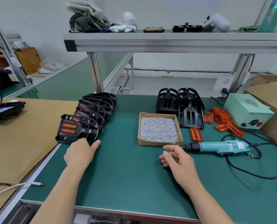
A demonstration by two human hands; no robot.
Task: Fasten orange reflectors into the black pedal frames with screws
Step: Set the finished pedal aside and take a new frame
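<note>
While fitted pedals stand done, bare frames and loose reflectors remain; your left hand and right hand: grip slack, empty.

A green-matted desk sits under a metal shelf. Up there lie a heap of grey cloths, a crumpled white rag just beside it, a phone in a brownish case and a white handheld device on its side. A brown cardboard sheet lies along the desk's left edge, and a white cable trails over its near corner. Far left, by the wall, stands a wooden crate.
</note>
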